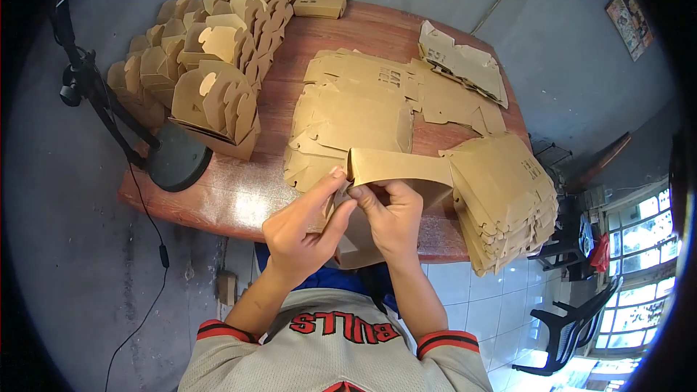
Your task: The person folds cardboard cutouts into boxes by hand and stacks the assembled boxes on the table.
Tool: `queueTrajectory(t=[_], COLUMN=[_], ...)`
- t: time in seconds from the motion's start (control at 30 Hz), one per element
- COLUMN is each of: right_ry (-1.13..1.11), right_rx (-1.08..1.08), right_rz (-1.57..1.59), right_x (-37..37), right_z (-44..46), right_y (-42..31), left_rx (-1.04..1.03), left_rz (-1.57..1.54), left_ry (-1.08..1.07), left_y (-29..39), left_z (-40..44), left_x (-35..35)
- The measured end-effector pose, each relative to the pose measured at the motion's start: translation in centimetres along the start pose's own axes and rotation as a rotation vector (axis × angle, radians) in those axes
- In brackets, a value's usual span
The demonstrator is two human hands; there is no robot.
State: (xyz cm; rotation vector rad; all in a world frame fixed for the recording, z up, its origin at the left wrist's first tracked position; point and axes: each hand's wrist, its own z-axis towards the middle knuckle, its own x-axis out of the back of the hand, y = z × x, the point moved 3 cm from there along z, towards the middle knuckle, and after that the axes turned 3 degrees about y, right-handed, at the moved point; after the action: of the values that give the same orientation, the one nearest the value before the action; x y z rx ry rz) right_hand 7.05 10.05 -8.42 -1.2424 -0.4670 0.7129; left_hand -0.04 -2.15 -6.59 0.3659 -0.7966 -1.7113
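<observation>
A partly folded brown cardboard box [399, 167] is held up in front of my body at the table's near edge. My left hand [305, 221] pinches its left corner between thumb and fingers. On the same corner, from the inner side, my right hand [394, 218] grips with thumb and curled fingers. The box's lower panel hangs below my hands, partly hidden by them. Just beyond it lies a stack of flat cardboard blanks [352, 112], and another stack of flat blanks [501, 185] sits to the right.
Several folded open boxes [218, 105] stand in rows at the left. Closed boxes [321, 0] lie at the back. A black stand with a round base [178, 160] is at the left edge. Loose cardboard [465, 65] lies at the back right. An office chair [570, 327] stands beyond the table.
</observation>
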Motion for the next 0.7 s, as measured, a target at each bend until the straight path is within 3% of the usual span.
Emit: queueTrajectory(t=[0.13, 0.33, 0.47, 0.57, 0.7], right_ry=[-0.127, -0.087, -0.005, -0.077, -0.024], right_rx=[-0.001, 0.040, 0.010, 0.062, 0.415], right_rz=[-0.112, -0.058, 0.036, -0.151, -0.508], right_x=[0.6, -0.7, -1.6, -1.5, 0.2], right_z=[0.5, 0.9, 1.1, 1.2, -1.9], right_y=[0.2, 0.9, 1.5, 1.1, -3.9], left_rx=[-0.161, -0.306, -0.246, -0.196, -0.136], left_rz=[0.097, 0.295, 0.347, 0.362, 0.338], left_ry=[0.048, 0.116, 0.138, 0.139, 0.125], left_y=[-0.4, -0.4, -1.0, -1.9, -3.0], left_z=[0.3, 0.5, 0.5, 0.6, 0.6], left_x=[0.2, -0.7, -1.3, -1.0, -0.5])
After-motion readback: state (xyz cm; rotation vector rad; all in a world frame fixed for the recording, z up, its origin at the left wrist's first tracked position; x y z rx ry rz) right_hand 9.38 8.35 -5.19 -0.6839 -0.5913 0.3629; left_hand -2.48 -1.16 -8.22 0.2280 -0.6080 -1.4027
